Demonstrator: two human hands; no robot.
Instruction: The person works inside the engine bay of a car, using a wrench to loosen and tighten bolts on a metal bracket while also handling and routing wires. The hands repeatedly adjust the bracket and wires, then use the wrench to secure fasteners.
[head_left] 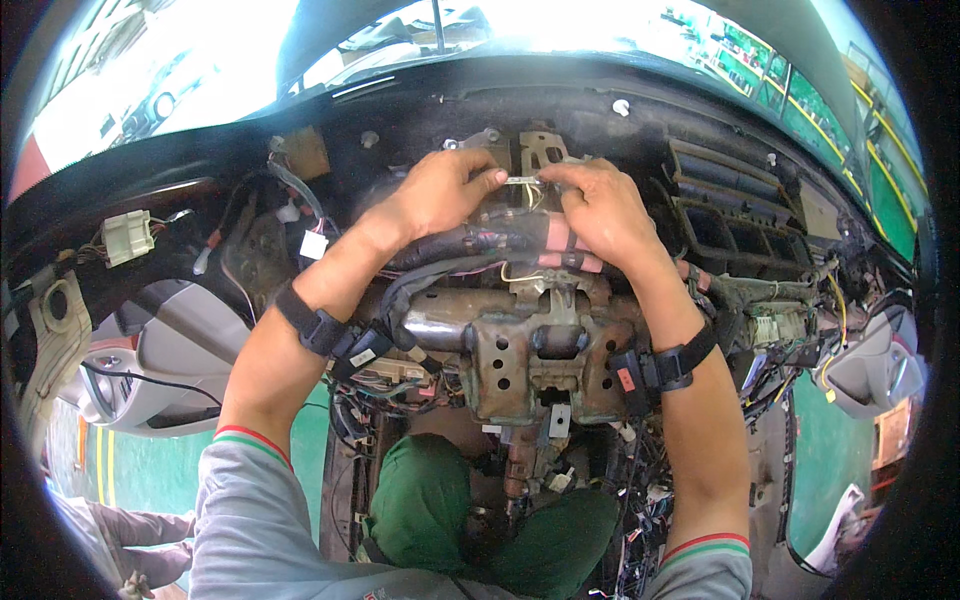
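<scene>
My left hand [446, 192] and my right hand [606, 208] meet at the far middle of a stripped car dashboard. Between them is a small, narrow pale connector [521, 181] with thin yellowish wires running down from it. My left thumb and fingers pinch its left end. The right fingertips close on its right end, partly hidden behind my knuckles. Just below lies a thick wire harness [470, 242] wrapped in black and pink tape. A metal bracket [541, 148] stands upright right behind the fingers.
A metal cross beam [440, 322] with a rusty centre bracket [505, 375] spans below my forearms. Loose white connectors [127, 237] hang at the left. Air duct openings [735, 235] and bundled wires [765, 328] are at the right. Another person's legs [130, 530] show at lower left.
</scene>
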